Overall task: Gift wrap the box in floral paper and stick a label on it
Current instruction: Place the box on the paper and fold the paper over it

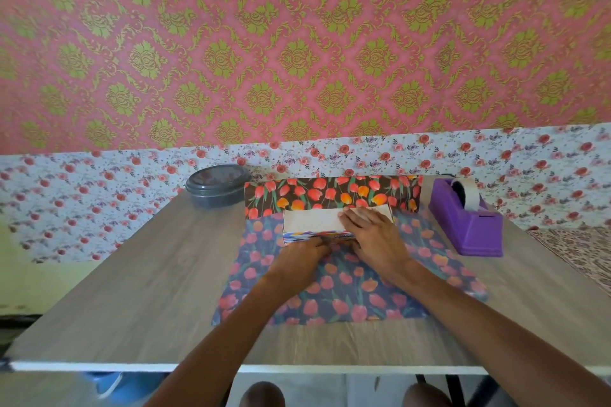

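Note:
A small box [312, 220] with a pale top and a colourful printed front lies on a sheet of tulip-print wrapping paper [347, 294] in the middle of the table. The paper's far edge [330, 193] stands up behind the box, showing its bright printed side. My right hand [373, 235] lies flat across the box's right end, fingers straight, pressing on its top. My left hand [299, 258] sits at the box's near side with fingers reaching against the front face; its fingertips are hidden and the frame is blurred.
A purple tape dispenser [469, 225] with a tape roll stands right of the paper. A dark grey lidded round container [216, 188] sits at the back left. The wooden table [132, 291] ends in a white front edge; a patterned cloth [578, 251] lies at far right.

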### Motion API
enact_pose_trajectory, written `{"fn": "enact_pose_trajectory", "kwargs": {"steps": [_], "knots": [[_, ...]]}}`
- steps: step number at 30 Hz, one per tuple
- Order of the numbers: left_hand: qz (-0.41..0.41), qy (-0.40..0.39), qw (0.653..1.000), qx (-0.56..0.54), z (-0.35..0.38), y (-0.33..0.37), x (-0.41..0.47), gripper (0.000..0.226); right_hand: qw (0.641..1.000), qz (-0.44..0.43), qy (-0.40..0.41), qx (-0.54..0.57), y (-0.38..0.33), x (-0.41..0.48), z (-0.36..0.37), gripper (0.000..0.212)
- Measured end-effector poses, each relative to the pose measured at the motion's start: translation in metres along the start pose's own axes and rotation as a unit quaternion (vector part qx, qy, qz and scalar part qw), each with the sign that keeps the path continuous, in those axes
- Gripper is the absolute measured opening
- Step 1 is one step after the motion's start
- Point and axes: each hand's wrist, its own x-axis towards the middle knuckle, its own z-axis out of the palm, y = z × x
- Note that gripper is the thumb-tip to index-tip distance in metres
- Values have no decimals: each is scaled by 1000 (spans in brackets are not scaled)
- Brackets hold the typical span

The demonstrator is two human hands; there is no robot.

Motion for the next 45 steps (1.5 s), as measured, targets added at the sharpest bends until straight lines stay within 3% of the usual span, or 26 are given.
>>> {"fn": "enact_pose_trajectory", "kwargs": {"steps": [4,8,10,18,25,29,32,35,38,42,45], "knots": [[-13,26,1000,-2,-11,7,-2,32,1000,10,1,-18,-4,-4,-1,73],[-81,166,982,-27,-26,13,-1,26,999,6,11,-44,-7,-9,-5,73],[-105,195,975,-37,-29,13,0,24,998,2,18,-52,-7,-10,-7,73],[-105,152,983,3,-18,18,-6,18,998,-21,26,-53,-5,-23,-12,69],[-60,143,985,76,-13,21,-18,42,994,-54,58,-75,-6,-30,-6,56],[-37,130,984,117,-13,19,-20,46,992,-72,68,-78,-8,-25,-14,32],[-33,128,984,120,-12,16,-20,41,986,-75,145,-43,-4,-7,-39,10],[-23,128,984,123,-11,15,-20,42,985,-39,169,-23,8,28,-61,44],[-18,135,983,124,-11,16,-22,44,999,-2,48,-23,16,55,-73,84],[-13,145,982,118,-10,15,-23,39,996,-19,-90,-14,19,70,-77,83],[-13,159,981,107,-13,19,-24,21,996,-25,-78,-21,17,64,-80,84]]}}
